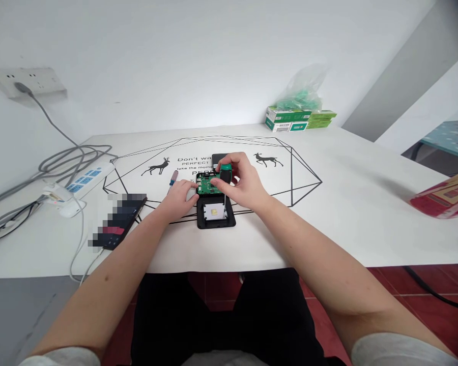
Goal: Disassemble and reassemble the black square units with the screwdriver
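My right hand [244,183] is closed round the green and black handle of a screwdriver [225,173], held upright with its thin shaft pointing down. The tip is at the right side of an opened black case [201,222] with a white plate inside. Just beyond lies a green circuit board [205,185] in a black frame. My left hand [179,200] grips the left edge of this board with finger and thumb. A second screwdriver [173,179] with a blue and red handle lies beyond my left hand. My right fingers hide part of the board.
A black flat piece [218,159] lies behind the board. On the left are a phone [127,218], a white power strip [93,179] and looped grey cables [66,155]. Green and white boxes [288,119] stand at the back; a red package [445,195] is at right.
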A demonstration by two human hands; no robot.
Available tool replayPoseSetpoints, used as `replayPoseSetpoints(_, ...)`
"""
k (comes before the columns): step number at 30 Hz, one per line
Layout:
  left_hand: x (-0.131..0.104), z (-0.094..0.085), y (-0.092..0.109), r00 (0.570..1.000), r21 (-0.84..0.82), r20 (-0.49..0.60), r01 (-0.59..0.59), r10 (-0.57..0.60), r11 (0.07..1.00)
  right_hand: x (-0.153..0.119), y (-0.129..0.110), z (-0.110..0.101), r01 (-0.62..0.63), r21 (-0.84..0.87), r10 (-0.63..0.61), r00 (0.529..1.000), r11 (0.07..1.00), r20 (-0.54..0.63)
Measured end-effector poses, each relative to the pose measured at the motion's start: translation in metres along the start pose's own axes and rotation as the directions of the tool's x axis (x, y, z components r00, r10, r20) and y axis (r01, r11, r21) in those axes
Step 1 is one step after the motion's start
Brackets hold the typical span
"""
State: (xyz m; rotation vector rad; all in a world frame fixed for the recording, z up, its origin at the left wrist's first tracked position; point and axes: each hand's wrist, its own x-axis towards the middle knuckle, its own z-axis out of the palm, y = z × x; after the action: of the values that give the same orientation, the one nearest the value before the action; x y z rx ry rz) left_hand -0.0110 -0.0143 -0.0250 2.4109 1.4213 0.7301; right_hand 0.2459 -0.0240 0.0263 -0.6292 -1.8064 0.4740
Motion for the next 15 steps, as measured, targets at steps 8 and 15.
replayPoseSetpoints(8,0.0006,-0.0004,-0.0001,1.0,0.004,0.012,0.007,-0.007,1.0,0.0012,-0.0023,-0.0078,0.165,-0.067,-0.172,0.979,0.984,-0.11)
replayPoseSetpoints(15,0.0009,0.0004,-0.0016,1.0,0.01,0.005,0.005,-0.005,1.0,-0.0015,0.0007,0.0004,0.095,0.126,-0.077,0.986,0.987,-0.145)
